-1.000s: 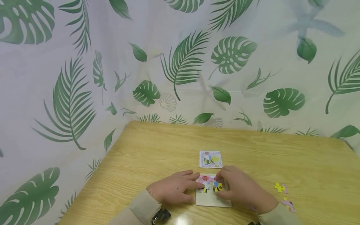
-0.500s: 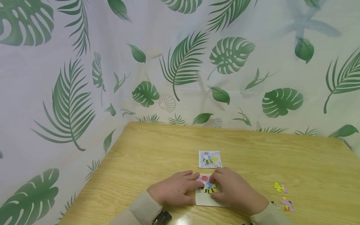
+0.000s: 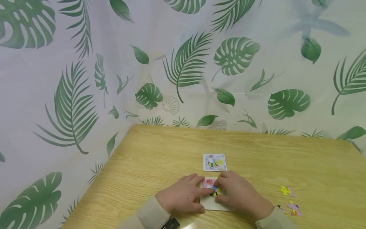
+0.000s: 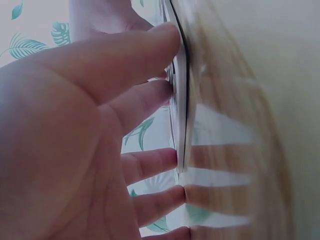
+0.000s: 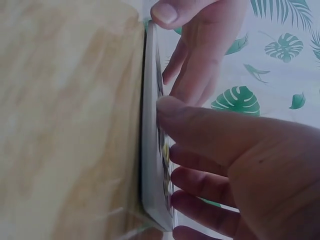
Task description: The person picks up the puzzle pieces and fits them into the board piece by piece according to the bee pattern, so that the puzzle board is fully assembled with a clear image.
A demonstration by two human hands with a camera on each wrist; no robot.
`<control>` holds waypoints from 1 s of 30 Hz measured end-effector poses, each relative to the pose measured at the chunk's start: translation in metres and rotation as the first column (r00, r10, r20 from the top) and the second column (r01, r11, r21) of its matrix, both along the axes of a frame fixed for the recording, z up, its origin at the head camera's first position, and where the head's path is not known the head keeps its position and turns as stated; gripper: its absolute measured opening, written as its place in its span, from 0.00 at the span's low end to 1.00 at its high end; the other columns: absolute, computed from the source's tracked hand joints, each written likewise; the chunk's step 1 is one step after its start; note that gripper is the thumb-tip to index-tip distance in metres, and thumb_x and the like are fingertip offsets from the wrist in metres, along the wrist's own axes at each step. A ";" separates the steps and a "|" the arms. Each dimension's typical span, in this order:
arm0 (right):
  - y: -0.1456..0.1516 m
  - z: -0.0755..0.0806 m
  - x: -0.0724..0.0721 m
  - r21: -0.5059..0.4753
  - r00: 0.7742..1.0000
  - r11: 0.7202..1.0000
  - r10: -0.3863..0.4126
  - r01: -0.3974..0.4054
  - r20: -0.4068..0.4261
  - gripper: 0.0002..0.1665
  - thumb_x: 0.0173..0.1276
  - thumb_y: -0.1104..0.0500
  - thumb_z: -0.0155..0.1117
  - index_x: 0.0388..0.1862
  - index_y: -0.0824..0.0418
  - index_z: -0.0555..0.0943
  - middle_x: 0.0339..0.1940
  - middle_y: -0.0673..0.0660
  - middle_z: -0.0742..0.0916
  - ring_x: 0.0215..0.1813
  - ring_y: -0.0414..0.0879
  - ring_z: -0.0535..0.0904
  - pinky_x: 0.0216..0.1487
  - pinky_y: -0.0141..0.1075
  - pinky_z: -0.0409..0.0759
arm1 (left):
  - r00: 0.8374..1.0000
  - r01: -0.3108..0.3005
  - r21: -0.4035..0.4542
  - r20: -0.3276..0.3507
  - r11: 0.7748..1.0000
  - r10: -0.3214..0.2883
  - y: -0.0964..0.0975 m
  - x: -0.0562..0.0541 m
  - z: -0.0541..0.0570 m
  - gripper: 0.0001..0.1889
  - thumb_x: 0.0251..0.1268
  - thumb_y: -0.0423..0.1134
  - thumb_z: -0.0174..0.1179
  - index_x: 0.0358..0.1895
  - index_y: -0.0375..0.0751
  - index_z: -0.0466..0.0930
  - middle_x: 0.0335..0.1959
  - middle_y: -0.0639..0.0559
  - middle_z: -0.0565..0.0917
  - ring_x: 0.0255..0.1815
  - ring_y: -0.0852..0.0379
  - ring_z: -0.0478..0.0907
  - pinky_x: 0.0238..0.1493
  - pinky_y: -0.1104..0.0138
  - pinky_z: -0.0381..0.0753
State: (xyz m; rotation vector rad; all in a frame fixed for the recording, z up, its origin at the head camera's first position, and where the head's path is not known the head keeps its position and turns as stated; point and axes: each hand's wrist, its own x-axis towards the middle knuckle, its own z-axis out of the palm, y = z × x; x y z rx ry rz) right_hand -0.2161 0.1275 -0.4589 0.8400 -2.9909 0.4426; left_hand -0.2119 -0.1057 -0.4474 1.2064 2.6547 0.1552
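The puzzle board (image 3: 212, 204) lies partly beneath the left fingers (image 3: 204, 191) and right fingers (image 3: 222, 182).

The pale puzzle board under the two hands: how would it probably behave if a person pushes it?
The board would probably feel stiff, since its edge looks straight in the right wrist view. It may slide rather than tip, as it lies flat on the shiny table. It is likely light, being thin for its width.

A screened tabletop nook: leafy printed sheeting (image 3: 194, 109) borders a wood-grain table (image 3: 160, 156).
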 end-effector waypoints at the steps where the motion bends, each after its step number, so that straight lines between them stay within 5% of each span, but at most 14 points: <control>1: 0.001 0.000 0.000 0.003 1.000 1.000 0.007 -0.007 -0.002 0.18 0.53 0.45 0.80 0.41 0.50 0.89 0.39 0.40 0.80 0.47 0.42 0.76 0.51 0.45 0.79 | 1.000 -0.004 -0.006 0.005 1.000 0.004 0.000 0.000 0.000 0.33 0.70 0.63 0.57 0.77 0.72 0.62 0.79 0.50 0.60 0.78 0.48 0.55 0.74 0.48 0.61; 11: 0.015 -0.001 0.003 -0.057 0.984 0.986 0.154 -0.160 -0.085 0.21 0.60 0.51 0.75 0.52 0.55 0.89 0.44 0.41 0.80 0.43 0.37 0.74 0.44 0.40 0.80 | 0.999 -0.029 -0.028 0.021 0.999 0.030 0.000 -0.002 -0.004 0.33 0.71 0.62 0.57 0.78 0.74 0.59 0.79 0.52 0.58 0.78 0.48 0.54 0.74 0.48 0.60; 20: 0.022 -0.001 0.002 -0.033 0.973 0.975 0.215 -0.219 -0.088 0.25 0.63 0.51 0.73 0.58 0.55 0.87 0.47 0.42 0.78 0.42 0.36 0.71 0.41 0.36 0.77 | 1.000 -0.025 -0.033 -0.014 0.999 0.025 0.004 0.002 0.000 0.34 0.70 0.60 0.59 0.78 0.72 0.61 0.79 0.50 0.60 0.78 0.46 0.56 0.73 0.48 0.61; 30: 0.024 0.002 0.001 -0.036 0.975 0.974 0.223 -0.223 0.001 0.26 0.65 0.49 0.72 0.61 0.53 0.85 0.49 0.43 0.78 0.44 0.37 0.71 0.44 0.37 0.78 | 1.000 0.014 -0.030 0.022 0.999 -0.013 0.000 0.000 0.002 0.31 0.72 0.59 0.58 0.76 0.77 0.61 0.80 0.49 0.58 0.79 0.47 0.54 0.71 0.43 0.63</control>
